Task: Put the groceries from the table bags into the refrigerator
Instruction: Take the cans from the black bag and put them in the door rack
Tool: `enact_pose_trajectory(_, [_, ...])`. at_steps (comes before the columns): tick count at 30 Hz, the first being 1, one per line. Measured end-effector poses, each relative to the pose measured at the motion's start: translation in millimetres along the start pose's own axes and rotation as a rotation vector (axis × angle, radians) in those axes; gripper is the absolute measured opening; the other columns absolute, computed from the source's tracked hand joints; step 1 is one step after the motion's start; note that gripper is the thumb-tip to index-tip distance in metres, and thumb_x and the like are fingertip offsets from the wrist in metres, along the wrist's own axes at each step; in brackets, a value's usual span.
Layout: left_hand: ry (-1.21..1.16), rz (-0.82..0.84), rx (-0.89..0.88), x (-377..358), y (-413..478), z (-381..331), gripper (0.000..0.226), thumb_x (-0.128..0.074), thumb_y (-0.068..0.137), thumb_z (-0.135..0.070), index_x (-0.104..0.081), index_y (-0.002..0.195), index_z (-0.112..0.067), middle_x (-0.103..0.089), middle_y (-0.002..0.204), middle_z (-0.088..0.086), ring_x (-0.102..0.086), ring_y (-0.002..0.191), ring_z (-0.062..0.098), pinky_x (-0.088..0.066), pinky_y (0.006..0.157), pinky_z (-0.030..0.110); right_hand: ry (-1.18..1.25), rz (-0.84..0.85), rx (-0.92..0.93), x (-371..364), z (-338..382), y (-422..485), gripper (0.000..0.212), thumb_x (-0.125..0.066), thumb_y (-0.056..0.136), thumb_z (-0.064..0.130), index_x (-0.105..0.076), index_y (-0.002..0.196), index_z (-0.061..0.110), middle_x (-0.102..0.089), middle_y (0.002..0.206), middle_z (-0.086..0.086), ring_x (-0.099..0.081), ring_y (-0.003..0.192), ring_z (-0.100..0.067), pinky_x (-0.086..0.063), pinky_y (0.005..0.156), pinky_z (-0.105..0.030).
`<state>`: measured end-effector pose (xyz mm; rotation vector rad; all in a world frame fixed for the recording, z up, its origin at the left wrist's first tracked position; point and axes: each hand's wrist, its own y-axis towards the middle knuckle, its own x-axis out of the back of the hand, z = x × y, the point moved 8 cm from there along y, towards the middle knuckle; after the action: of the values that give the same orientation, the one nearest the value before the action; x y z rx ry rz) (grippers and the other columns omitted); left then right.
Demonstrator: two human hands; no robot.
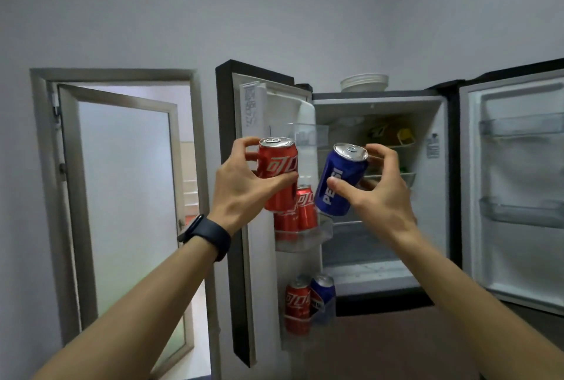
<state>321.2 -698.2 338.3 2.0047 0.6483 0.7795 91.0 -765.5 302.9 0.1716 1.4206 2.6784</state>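
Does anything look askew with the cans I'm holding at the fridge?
The blue can in the right hand is tilted, top leaning right; the red can in the left hand is roughly upright.

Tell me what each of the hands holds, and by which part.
Left hand: a red can, gripped round its side. Right hand: a tilted blue can, gripped round its side.

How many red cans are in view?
4 red cans: one in the left hand, two on the middle door shelf, one on the lower door shelf; others may hide behind.
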Motion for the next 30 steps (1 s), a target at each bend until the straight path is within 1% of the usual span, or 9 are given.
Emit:
enact_pose_trajectory(3, [0.011, -0.078, -0.038, -14.5, 31.6, -1.2, 0.081, -0.083, 0.068, -0.046, -0.045, 0.134, -0.019, -0.054, 0.114, -0.011, -0.060, 0.099, 0.009, -0.047, 0.066, 0.005, 0.068, -0.034, 0.039, -5.0, -15.8, 37.5, 0.076, -0.085, 0.076, 0.024, -0.038, 0.137, 0.023, -0.051, 0.124, 0.009, -0.055, 0.109, -0.010, -0.050, 0.081, -0.015])
enact_pose_trajectory(9, [0.027, -0.321, -0.086, -32.1, 87.2, -11.0, 0.079, -0.083, 0.073, -0.046, -0.047, 0.138, -0.019, -0.059, 0.121, -0.008, -0.061, 0.102, 0.009, -0.048, 0.076, 0.007, 0.225, -0.084, 0.142, -10.7, -49.3, 114.1, 0.071, -0.081, 0.080, 0.023, -0.040, 0.137, 0.019, -0.052, 0.126, 0.009, -0.054, 0.103, 0.007, -0.047, 0.078, -0.002])
enact_pose_trajectory(13, [0.055, -0.458, -0.121, -41.5, 121.3, -19.7, 0.076, -0.080, 0.075, -0.049, -0.049, 0.138, -0.019, -0.061, 0.118, -0.009, -0.062, 0.105, 0.009, -0.053, 0.081, 0.013, 0.378, -0.151, 0.195, -14.7, -61.5, 159.8, 0.065, -0.078, 0.084, 0.021, -0.038, 0.136, 0.019, -0.050, 0.119, 0.018, -0.052, 0.102, 0.020, -0.047, 0.077, -0.002])
enact_pose_trajectory(15, [0.090, -0.490, -0.136, -48.1, 137.8, -23.2, 0.077, -0.080, 0.076, -0.049, -0.048, 0.137, -0.018, -0.062, 0.117, -0.008, -0.062, 0.105, 0.010, -0.053, 0.083, 0.017, 0.416, -0.175, 0.226, -19.6, -62.9, 180.4, 0.063, -0.077, 0.085, 0.020, -0.037, 0.134, 0.019, -0.047, 0.118, 0.024, -0.051, 0.103, 0.021, -0.050, 0.080, -0.007])
enact_pose_trajectory(19, [0.210, -0.465, -0.143, -71.7, 166.4, -21.2, 0.076, -0.082, 0.076, -0.045, -0.046, 0.137, -0.018, -0.060, 0.111, -0.009, -0.060, 0.098, 0.007, -0.052, 0.084, 0.022, 0.424, -0.147, 0.242, -39.2, -69.1, 213.3, 0.065, -0.078, 0.084, 0.025, -0.037, 0.134, 0.018, -0.050, 0.115, 0.020, -0.058, 0.100, 0.008, -0.057, 0.082, -0.023])
enact_pose_trajectory(23, [0.384, -0.360, -0.056, -95.4, 181.2, 0.0, 0.085, -0.079, 0.079, -0.046, -0.032, 0.146, -0.024, -0.061, 0.112, -0.004, -0.060, 0.099, 0.014, -0.051, 0.087, 0.032, 0.431, -0.079, 0.212, -59.6, -80.8, 234.2, 0.064, -0.080, 0.082, 0.026, -0.040, 0.132, 0.018, -0.052, 0.108, 0.021, -0.061, 0.094, -0.001, -0.057, 0.082, -0.023])
enact_pose_trajectory(25, [0.547, -0.263, -0.008, -104.7, 184.9, 11.3, 0.081, -0.075, 0.081, -0.048, -0.029, 0.147, -0.032, -0.061, 0.110, -0.001, -0.059, 0.097, 0.017, -0.045, 0.082, 0.030, 0.368, 0.006, 0.193, -72.7, -88.9, 241.6, 0.064, -0.081, 0.081, 0.032, -0.043, 0.131, 0.021, -0.054, 0.103, 0.023, -0.060, 0.091, 0.002, -0.055, 0.082, -0.024])
enact_pose_trajectory(28, [0.762, -0.166, 0.057, -104.8, 189.3, 17.5, 0.059, -0.065, 0.084, -0.060, -0.043, 0.132, -0.035, -0.066, 0.110, 0.003, -0.064, 0.099, 0.025, -0.049, 0.081, 0.032, 0.263, 0.142, 0.144, -92.1, -109.0, 245.3, 0.068, -0.081, 0.079, 0.043, -0.048, 0.134, 0.023, -0.061, 0.108, 0.014, -0.059, 0.092, -0.002, -0.051, 0.087, -0.025])
enact_pose_trajectory(30, [0.797, -0.140, 0.079, -101.7, 190.2, 16.0, 0.057, -0.061, 0.083, -0.067, -0.048, 0.125, -0.030, -0.069, 0.108, 0.001, -0.066, 0.097, 0.024, -0.055, 0.084, 0.037, 0.244, 0.183, 0.108, -98.6, -121.1, 247.6, 0.071, -0.078, 0.078, 0.051, -0.049, 0.138, 0.025, -0.064, 0.117, 0.008, -0.060, 0.103, -0.009, -0.051, 0.092, -0.028])
